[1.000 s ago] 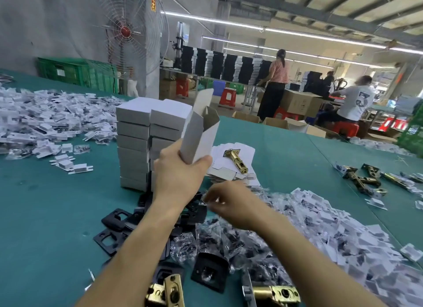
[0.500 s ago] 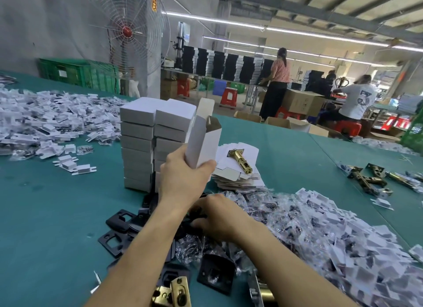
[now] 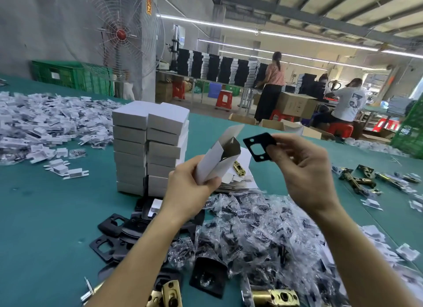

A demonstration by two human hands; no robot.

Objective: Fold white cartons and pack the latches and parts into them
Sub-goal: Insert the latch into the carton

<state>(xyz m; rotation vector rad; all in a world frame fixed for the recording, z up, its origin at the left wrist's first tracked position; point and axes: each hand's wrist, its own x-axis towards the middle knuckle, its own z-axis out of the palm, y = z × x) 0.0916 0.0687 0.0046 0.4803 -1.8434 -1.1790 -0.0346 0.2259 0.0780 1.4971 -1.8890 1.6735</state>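
My left hand (image 3: 190, 187) grips a folded white carton (image 3: 215, 162), tilted with its open end and raised flap facing up and right. My right hand (image 3: 304, 171) pinches a flat black strike plate (image 3: 258, 146) just to the right of the carton's opening, apart from it. Below my hands lie black plates (image 3: 109, 238), small clear bags of parts (image 3: 256, 228) and brass latches (image 3: 274, 297). A stack of flat carton blanks (image 3: 245, 155) with a brass latch (image 3: 239, 168) on it sits behind the carton.
Two stacks of closed white cartons (image 3: 148, 146) stand left of my hands on the green table (image 3: 45, 215). White paper pieces (image 3: 45, 121) pile at the far left and at the right (image 3: 405, 254). More brass latches (image 3: 357, 178) lie right. Other people (image 3: 270, 86) work behind.
My right hand came up from the pile of black plates holding one plate, now level with the carton's mouth. The carton tilted lower and to the right in my left hand.
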